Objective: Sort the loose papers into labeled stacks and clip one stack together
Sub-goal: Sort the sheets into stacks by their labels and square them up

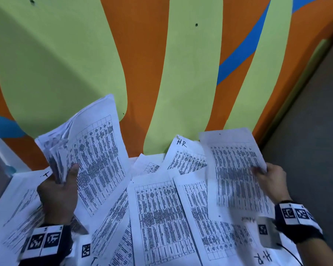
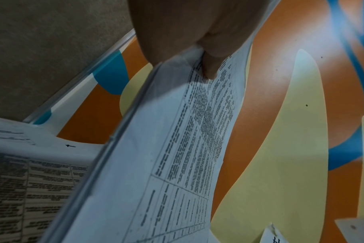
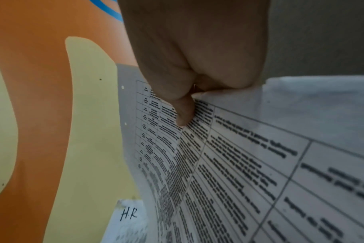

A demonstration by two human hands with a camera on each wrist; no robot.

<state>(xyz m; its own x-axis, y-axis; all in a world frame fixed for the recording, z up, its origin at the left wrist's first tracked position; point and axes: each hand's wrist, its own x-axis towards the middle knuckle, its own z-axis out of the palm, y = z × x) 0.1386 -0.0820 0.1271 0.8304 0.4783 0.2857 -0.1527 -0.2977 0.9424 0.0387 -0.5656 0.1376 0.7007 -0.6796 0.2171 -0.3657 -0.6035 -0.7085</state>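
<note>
My left hand (image 1: 62, 186) grips a thick bundle of printed sheets (image 1: 92, 150), raised and tilted over the table's left side; in the left wrist view its thumb (image 2: 210, 65) presses on the bundle (image 2: 156, 156). My right hand (image 1: 271, 179) pinches a single printed sheet (image 1: 236, 169) by its right edge, lifted over the right side; the right wrist view shows the thumb (image 3: 184, 111) on that sheet (image 3: 239, 164). Loose table-printed papers (image 1: 158, 217) cover the near table. One sheet marked "H.R" (image 1: 183, 150) lies at the back, another "H.R" sheet (image 1: 261, 257) at the front right.
The table top (image 1: 181, 64) is orange with pale green and blue shapes, bare beyond the papers. Grey floor (image 1: 315, 131) lies past its right edge. A sheet with a handwritten mark (image 1: 27, 189) lies under my left hand. A cable (image 1: 290, 252) trails from my right wrist.
</note>
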